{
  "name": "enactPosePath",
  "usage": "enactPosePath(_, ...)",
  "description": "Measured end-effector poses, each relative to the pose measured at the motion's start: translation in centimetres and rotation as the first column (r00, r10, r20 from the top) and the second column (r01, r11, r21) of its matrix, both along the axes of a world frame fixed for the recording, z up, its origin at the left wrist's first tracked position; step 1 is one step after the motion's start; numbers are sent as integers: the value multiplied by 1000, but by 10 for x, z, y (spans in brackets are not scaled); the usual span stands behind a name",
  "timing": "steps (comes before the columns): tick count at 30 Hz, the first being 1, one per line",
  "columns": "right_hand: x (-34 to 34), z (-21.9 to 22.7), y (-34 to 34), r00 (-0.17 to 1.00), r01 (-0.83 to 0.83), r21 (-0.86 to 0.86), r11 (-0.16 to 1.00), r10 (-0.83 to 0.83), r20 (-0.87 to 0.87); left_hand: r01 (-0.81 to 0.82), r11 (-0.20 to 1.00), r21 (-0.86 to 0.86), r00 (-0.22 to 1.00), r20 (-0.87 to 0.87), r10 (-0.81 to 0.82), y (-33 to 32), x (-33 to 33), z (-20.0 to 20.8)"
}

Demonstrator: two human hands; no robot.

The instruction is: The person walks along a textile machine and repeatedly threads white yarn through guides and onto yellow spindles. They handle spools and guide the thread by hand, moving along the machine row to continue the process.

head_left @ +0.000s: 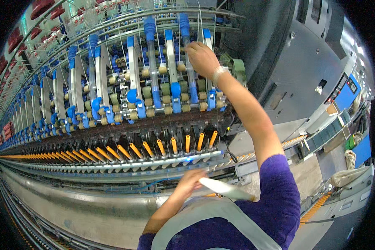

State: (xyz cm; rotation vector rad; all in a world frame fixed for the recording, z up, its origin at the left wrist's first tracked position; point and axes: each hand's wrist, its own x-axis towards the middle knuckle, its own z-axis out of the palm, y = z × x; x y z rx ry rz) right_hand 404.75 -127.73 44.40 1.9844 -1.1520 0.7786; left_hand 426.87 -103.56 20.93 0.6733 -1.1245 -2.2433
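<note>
My left hand (191,181), low in front of my apron, is closed on one end of a long white yarn bobbin (227,189). The bobbin tapers, points to the right and is smeared by motion. My right hand (201,56) is raised to the top of a spinning frame, its fingers pinched beside a clear tube with a blue collar (183,26). Whether a strand lies between those fingers cannot be made out. Below that hand run pale rollers (181,66) and grey arms with blue tips (169,54).
A row of bare orange bobbin tubes (173,145) stands along a metal rail (171,161) and stretches far left. Dark red spools (41,8) hang at upper left. A large grey machine cabinet (287,62) rises close on the right, with a blue control box (348,93) beyond.
</note>
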Motion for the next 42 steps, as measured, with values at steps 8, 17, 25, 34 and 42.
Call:
enactPosePath(8, 6, 18, -145, 796, 514, 218, 830, -366, -483, -507, 833, 220, 861, 163, 481, 8, 104, -49)
enactPosePath(17, -25, 53, -113, 913, 393, 263, 881, -340, -226, -254, 966, 52, 957, 158, 243, 13, 106, -138)
enactPosePath(25, -18, 56, -114, 843, 522, 499, 691, -329, -426, 669, 695, -263, 686, 576, -443, -35, 16, -218)
enactPosePath(34, -19, 60, -123, 823, 552, 538, 637, -309, -477, 795, 550, -255, 521, 751, -406, -40, -16, -192)
enactPosePath(42, -36, 32, -42, 850, 314, 402, 860, -66, -522, 720, 650, -243, 581, 724, -373, -53, 0, -171)
